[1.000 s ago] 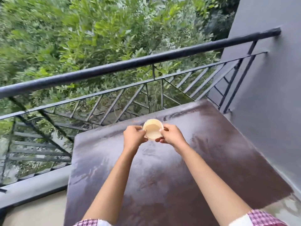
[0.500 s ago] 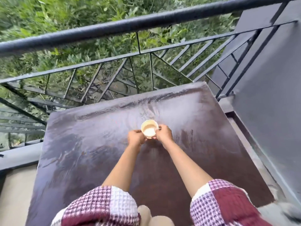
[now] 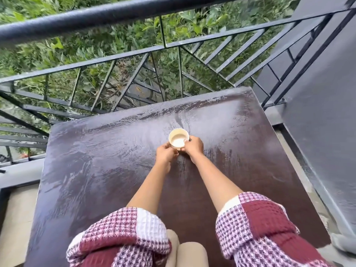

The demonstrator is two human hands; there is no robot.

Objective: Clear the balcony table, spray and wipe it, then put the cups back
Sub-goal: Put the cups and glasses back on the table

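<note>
A cream cup (image 3: 178, 140) stands upright a little past the middle of the balcony table (image 3: 96, 170), toward one o'clock from its centre. You hold it from both sides. Your left hand (image 3: 166, 154) closes on its wall at seven o'clock, and your right hand (image 3: 193, 146) curls around it at four o'clock with the thumb up by the rim. Both grips are narrow and full of cup. The two-handed hold looks meant to keep it level as it goes down. Whether its base is touching the wood cannot be told from this angle, nor whether the pale inside holds any liquid.

The dark brown tabletop is streaked with wet, shiny wipe marks, thickest from nine o'clock round to twelve. That suggests the spraying and wiping are done and the cups are now being put back. No other cup shows on the table.

Your checked maroon-and-white sleeves (image 3: 260, 224) frame the near edge at six o'clock. A black metal railing (image 3: 115, 14) runs beyond the far edge from nine to two o'clock, with green foliage (image 3: 57, 60) behind its bars. A grey wall (image 3: 327, 112) closes the scene at three o'clock.
</note>
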